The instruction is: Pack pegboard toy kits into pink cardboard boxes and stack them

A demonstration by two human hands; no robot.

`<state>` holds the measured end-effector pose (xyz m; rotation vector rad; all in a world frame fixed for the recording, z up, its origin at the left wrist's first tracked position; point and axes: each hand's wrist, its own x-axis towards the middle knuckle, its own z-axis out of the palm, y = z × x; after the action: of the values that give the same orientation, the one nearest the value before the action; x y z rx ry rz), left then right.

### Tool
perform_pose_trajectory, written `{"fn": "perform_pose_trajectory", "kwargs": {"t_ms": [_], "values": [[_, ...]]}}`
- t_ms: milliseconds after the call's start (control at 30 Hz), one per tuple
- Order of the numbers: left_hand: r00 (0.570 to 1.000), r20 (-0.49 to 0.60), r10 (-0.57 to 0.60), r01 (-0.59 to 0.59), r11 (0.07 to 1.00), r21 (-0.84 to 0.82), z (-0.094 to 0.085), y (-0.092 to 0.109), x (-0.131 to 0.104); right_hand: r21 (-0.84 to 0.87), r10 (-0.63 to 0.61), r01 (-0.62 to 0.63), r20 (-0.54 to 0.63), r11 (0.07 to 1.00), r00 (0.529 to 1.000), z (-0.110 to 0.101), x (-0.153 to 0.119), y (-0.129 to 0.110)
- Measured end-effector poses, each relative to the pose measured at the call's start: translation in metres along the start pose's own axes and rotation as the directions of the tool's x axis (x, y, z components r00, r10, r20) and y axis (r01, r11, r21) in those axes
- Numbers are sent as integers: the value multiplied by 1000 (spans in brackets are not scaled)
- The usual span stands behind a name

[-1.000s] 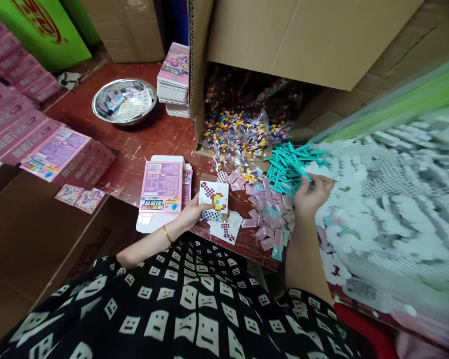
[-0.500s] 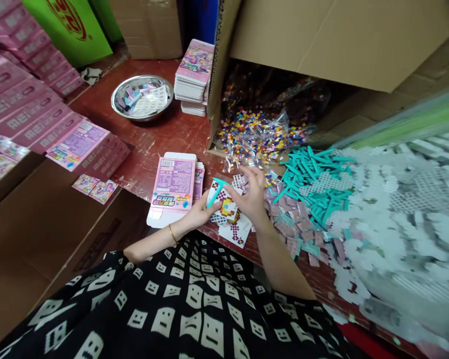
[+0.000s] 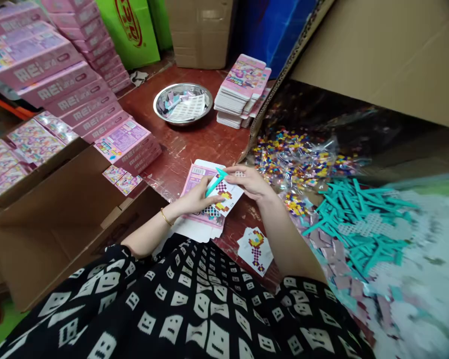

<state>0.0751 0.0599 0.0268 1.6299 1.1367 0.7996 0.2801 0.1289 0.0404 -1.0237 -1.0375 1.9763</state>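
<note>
My left hand (image 3: 197, 198) is closed on a teal plastic tool (image 3: 214, 184) and a white card with a pixel pattern (image 3: 230, 197). A white grid piece (image 3: 212, 210) shows under the card. My right hand (image 3: 249, 182) has its fingers pressed at the card's upper edge and the tool's top, beside a small grid piece (image 3: 240, 174). Both hands are above an unfolded pink box (image 3: 198, 172) with white flaps. Similar pattern cards (image 3: 256, 250) lie in a small pile on the red table (image 3: 172, 154), close to my right forearm.
A metal bowl (image 3: 182, 122) and stacked flat pink boxes (image 3: 234, 94) are behind. Pink boxes (image 3: 75, 99) are piled left above an open carton (image 3: 60, 209). Rightward are bead bags (image 3: 303, 154), teal tools (image 3: 362, 219), small packets (image 3: 333, 254) and white pieces (image 3: 426, 279).
The view has shifted, so the scene sits further right. My hands have moved left over the pink box with the card and tool, away from the card pile. My right fingers have come onto the card.
</note>
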Motion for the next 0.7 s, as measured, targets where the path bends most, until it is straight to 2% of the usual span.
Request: {"fn": "perform_pose_trajectory", "kwargs": {"t_ms": [33, 67, 133, 167, 200, 233, 300, 367, 467, 567, 700], "values": [[994, -109, -13, 11, 1000, -14, -7, -8, 1, 18, 2, -1, -8, 1000, 1000, -1, 7, -1], [969, -243, -36, 35, 999, -9, -14, -16, 2, 35, -5, 6, -30, 999, 1000, -3, 12, -2], [872, -474, -125, 152, 988, 20, -28, -33, 6, 61, -47, 54, -107, 997, 993, -11, 19, -3], [826, -530, -192, 239, 971, 20, -34, -41, 8, 66, -74, 84, -150, 994, 986, -16, 22, -3], [798, -541, -265, 320, 947, 9, -39, -49, 10, 65, -96, 110, -190, 992, 977, -21, 23, -4], [789, -518, -331, 379, 925, -14, -43, -55, 13, 60, -111, 127, -223, 990, 969, -26, 24, -3], [799, -451, -398, 412, 908, -72, -47, -64, 20, 41, -131, 147, -271, 988, 954, -35, 24, -4], [836, -413, -361, 369, 927, -63, -47, -66, 28, 15, -177, 191, -306, 982, 935, -42, 21, -7], [879, -411, -241, 302, 949, 90, -47, -60, 46, -55, -313, 312, -324, 948, 893, -50, 14, -20], [879, -434, -197, 325, 914, 245, -43, -53, 65, -111, -408, 394, -322, 913, 854, -54, 6, -34], [876, -407, -260, 384, 886, 261, -35, -50, 77, -138, -421, 398, -343, 907, 840, -56, -4, -36]]}}
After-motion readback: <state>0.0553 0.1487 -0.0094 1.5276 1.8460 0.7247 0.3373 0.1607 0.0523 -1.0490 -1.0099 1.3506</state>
